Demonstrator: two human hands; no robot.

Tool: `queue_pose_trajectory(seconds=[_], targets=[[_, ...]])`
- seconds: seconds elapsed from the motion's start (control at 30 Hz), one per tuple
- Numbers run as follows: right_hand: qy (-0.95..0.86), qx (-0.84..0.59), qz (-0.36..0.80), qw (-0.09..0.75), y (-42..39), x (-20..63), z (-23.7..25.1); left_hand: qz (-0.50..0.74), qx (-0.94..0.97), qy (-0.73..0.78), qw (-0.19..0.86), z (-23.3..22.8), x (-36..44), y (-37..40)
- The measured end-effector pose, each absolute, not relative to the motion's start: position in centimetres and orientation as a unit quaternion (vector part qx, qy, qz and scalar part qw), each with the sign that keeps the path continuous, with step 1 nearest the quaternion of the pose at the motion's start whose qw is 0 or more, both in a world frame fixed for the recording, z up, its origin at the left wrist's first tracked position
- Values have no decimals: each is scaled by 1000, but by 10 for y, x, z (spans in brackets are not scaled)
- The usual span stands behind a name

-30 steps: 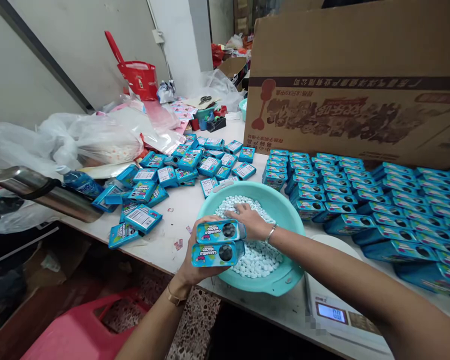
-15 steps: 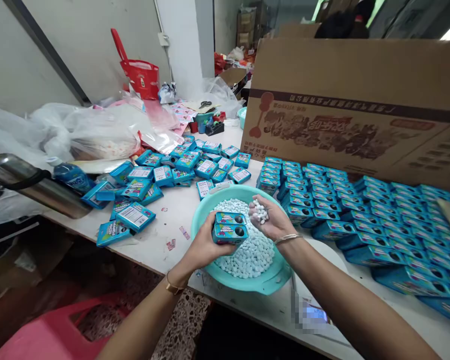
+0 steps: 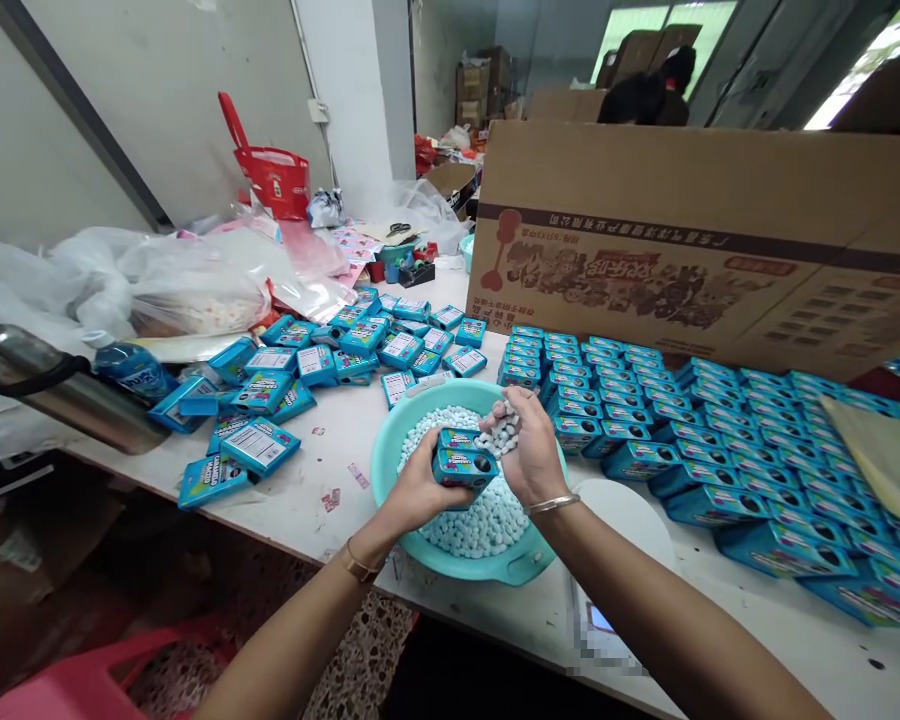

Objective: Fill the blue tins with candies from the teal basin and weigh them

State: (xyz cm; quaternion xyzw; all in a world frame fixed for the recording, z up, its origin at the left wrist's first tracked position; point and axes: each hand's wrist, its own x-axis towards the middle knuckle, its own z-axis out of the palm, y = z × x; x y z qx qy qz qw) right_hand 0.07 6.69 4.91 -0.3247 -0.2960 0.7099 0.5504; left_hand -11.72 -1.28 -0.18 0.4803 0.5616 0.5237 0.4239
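Here, a printed cardboard carton (image 3: 690,250) stands along the desk's (image 3: 330,440) far edge. At the near edge sits a teal basin (image 3: 390,445) of white candies (image 3: 480,525). Above it, the left hand (image 3: 412,490) grips two blue tins (image 3: 463,458); the right hand (image 3: 532,455) cups a handful of candies beside them.

the basin (image 3: 390,452) of candies (image 3: 474,525) sits at the desk's (image 3: 330,440) near edge; loose boxes (image 3: 322,355) lie to its left, rowed boxes (image 3: 690,420) to its right, a carton (image 3: 690,260) behind those.
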Motion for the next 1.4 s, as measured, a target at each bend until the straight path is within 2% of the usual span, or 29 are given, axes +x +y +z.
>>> queue_pose_trajectory(seconds=[0.13,0.3,0.5,0.6,0.73,0.9,1.0,1.17,1.27,1.4], targets=[[-313,-333,685,567,57,-4,46,528,474,599,371,-1,-109,-9],[-290,-351,691,562,68,-5,48,509,497,578,401,2,-108,-11],[-72,-323,826,455,95,11,68,521,511,525,438,-3,-124,-20],[-37,-273,857,436,99,19,70,547,468,508,474,-2,-129,-21],[-90,-279,856,426,99,23,58,494,488,539,476,5,-135,-16],[-67,-399,824,397,94,25,37,426,534,597,420,11,-147,-15],[-43,-427,827,363,89,29,24,447,510,609,411,14,-154,-18],[-52,-353,883,305,88,38,5,535,424,587,435,16,-154,-22],[-84,-296,894,327,91,56,7,579,398,553,448,18,-140,-22],[-140,-252,861,419,94,112,27,590,416,480,498,37,-99,-21]])
